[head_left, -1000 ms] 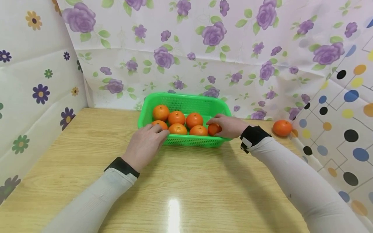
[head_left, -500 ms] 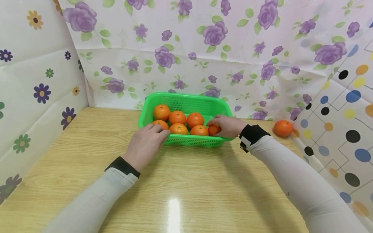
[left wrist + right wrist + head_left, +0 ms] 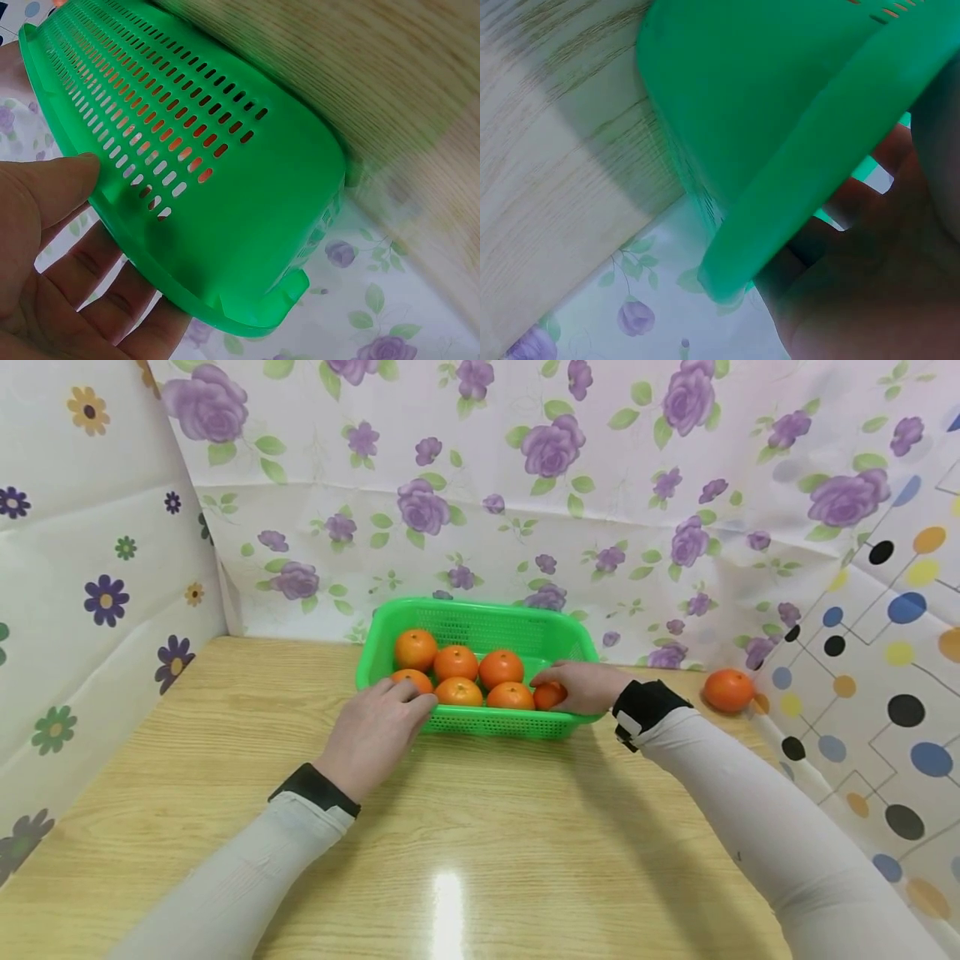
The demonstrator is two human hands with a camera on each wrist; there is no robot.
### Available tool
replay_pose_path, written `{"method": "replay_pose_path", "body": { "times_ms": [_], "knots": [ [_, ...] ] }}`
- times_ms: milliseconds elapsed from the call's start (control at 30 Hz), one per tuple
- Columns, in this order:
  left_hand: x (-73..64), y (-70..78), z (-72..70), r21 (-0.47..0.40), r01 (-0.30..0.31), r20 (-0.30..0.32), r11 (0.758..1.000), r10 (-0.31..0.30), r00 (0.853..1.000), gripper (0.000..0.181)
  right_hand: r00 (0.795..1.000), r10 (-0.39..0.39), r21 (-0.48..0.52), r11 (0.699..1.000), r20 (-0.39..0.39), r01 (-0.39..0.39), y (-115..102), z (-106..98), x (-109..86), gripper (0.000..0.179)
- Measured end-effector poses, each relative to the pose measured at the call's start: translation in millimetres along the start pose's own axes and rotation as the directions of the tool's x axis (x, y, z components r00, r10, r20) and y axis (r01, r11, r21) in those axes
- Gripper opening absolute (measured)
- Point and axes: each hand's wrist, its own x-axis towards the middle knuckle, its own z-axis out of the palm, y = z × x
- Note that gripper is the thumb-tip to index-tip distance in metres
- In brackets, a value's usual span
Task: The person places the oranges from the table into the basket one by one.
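Note:
A green plastic basket (image 3: 495,722) with perforated walls stands on the table, holding several orange mandarins (image 3: 458,692) in two rows. My left hand (image 3: 375,731) grips the front-left rim: in the left wrist view the thumb (image 3: 71,180) lies at the rim and the other fingers reach over its far side. A mandarin (image 3: 412,678) sits right by those fingertips, partly covered. At the basket's right end, my right hand (image 3: 588,687) reaches over the rim and holds a mandarin (image 3: 549,696) between fingers and thumb. In the right wrist view the rim hides that fruit.
One more mandarin (image 3: 727,690) lies on the wooden table (image 3: 480,827) at the far right, beside the dotted side sheet (image 3: 900,710). A flowered sheet (image 3: 495,560) hangs right behind the basket, and another sheet (image 3: 105,635) stands at the left.
The mandarin in my right hand and the front one beside it have shifted very slightly left. My left hand and the basket stay in place.

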Motion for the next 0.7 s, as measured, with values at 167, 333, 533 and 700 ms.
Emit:
{"method": "replay_pose_path", "body": {
  "times_ms": [167,333,533,700],
  "knots": [
    [0.1,0.3,-1.2,0.005,0.003,0.003,1.0,-0.003,1.0,0.011,1.0,0.001,0.001,1.0,-0.002,-0.001,-0.7,0.4,0.5,0.048],
    [0.0,0.7,-1.0,0.006,0.004,0.004,1.0,-0.004,1.0,0.011,1.0,0.0,0.003,1.0,-0.001,0.0,-0.9,0.7,-1.0,0.049],
    [-0.3,0.7,-0.3,0.008,0.004,0.007,1.0,-0.004,1.0,0.011,1.0,-0.019,0.012,1.0,0.002,0.019,2.2,2.2,-0.8,0.05],
    [0.1,0.8,-1.0,0.007,0.008,0.01,1.0,-0.008,1.0,0.01,1.0,-0.01,0.034,0.999,-0.006,0.01,4.4,4.2,-0.6,0.05]
  ]
}}
